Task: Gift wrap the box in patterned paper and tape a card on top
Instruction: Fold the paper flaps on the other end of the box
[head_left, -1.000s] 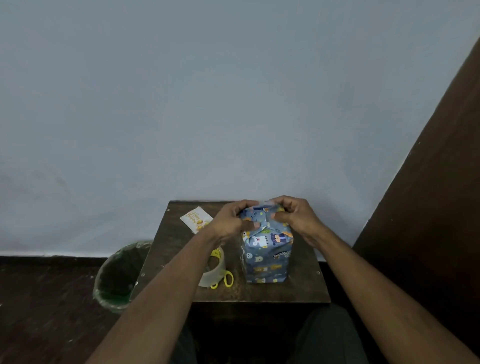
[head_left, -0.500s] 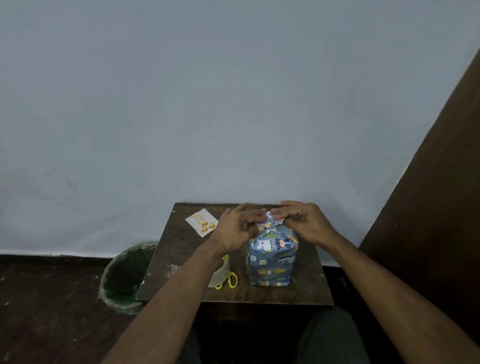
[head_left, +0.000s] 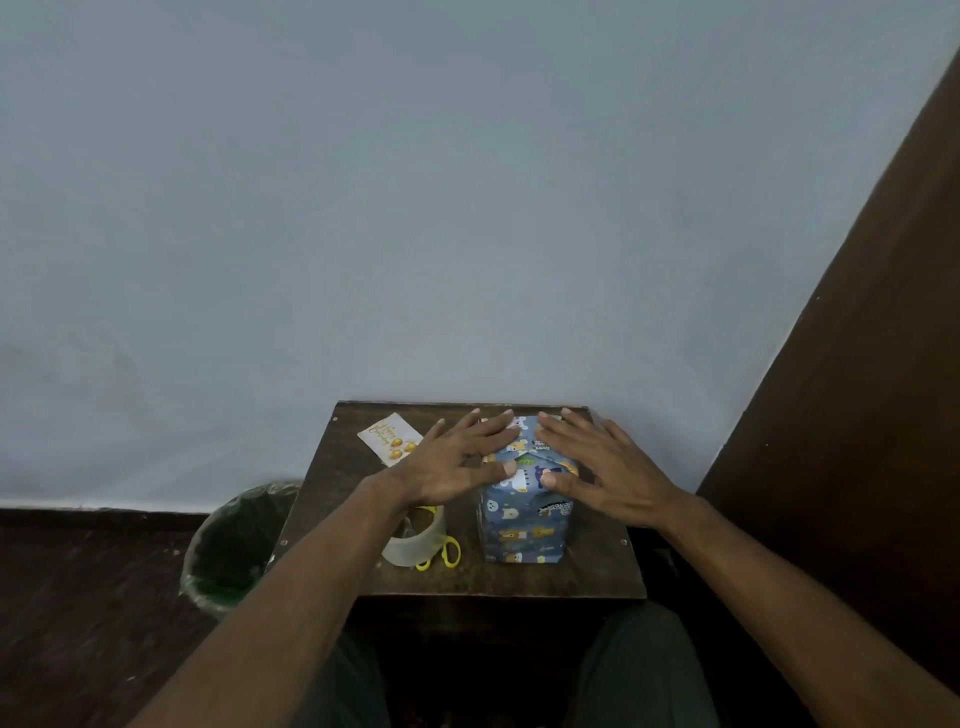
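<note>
The box (head_left: 524, 525), wrapped in blue paper with cartoon animals, stands upright on the small dark wooden table (head_left: 597, 566). My left hand (head_left: 457, 460) lies flat with spread fingers on the left part of its top. On the right part, my right hand (head_left: 605, 465) presses down the same way, its thumb on the folded flap. A white card (head_left: 387, 437) with gold print lies at the table's back left.
A roll of clear tape (head_left: 415, 540) and yellow-handled scissors (head_left: 448, 553) sit left of the box, partly under my left forearm. A green-lined bin (head_left: 234, 545) stands on the floor to the left. A pale wall is behind, a dark panel (head_left: 857, 389) to the right.
Both hands went from pinching the paper folds at the top of the box to lying flat with fingers straight on it. The view shifted slightly.
</note>
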